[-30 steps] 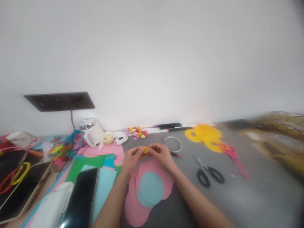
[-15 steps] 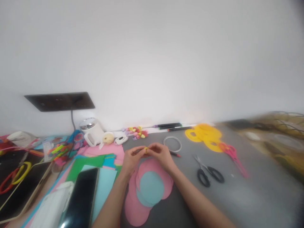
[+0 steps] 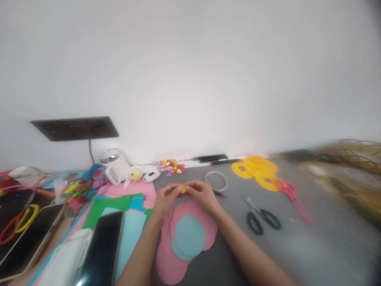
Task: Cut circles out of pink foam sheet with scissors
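Left hand (image 3: pixel 164 201) and right hand (image 3: pixel 204 195) both pinch small yellow piece (image 3: pixel 183 189) above pink discs (image 3: pixel 173 269), fingertips each side, probably to steady and shape something tiny. Scissors (image 3: pixel 258 217) lie right, likely for easy reach. Versus half-second ago: piece shows more face; hands barely shifted.

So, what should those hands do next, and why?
Perhaps gently squeeze the small yellow piece: the left hand and right hand both pinch it near the pink circles, so it seems steady enough for fine shaping.
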Motion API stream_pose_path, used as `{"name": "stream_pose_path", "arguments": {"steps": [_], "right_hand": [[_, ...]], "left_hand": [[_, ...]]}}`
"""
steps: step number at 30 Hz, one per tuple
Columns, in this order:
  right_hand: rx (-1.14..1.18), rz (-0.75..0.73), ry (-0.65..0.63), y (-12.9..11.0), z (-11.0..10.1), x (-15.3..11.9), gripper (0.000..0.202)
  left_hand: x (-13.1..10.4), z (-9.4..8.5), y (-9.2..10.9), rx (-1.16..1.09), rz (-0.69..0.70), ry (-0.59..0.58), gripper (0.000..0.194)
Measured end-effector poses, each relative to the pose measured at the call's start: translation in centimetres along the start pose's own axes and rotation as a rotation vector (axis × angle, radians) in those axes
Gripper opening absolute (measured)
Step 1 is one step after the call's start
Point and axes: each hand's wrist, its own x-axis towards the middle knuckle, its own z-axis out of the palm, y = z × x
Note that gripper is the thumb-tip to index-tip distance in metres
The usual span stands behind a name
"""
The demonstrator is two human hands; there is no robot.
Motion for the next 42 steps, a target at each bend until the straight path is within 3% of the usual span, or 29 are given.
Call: {"name": "stream_pose_path", "arguments": {"steps": [13,27,42], "right_hand": [[0.038,-0.018,-0.041,0.12,-0.01,0.01,0.03],[0.036,0.018,0.021,0.24,-0.06,0.21,0.029],[0.024,0.036,-0.06,-0.01,-0.05,0.09,0.025]], "left_hand": [[0.15,-0.28,-0.13,0.012,-0.003,-0.002,0.024],[0.34,-0.54,-0.61,0.019,-0.026,-0.005,0.029],[0.39,-0.46,-0.64,-0.021,-0.03,0.023,0.027]]}}
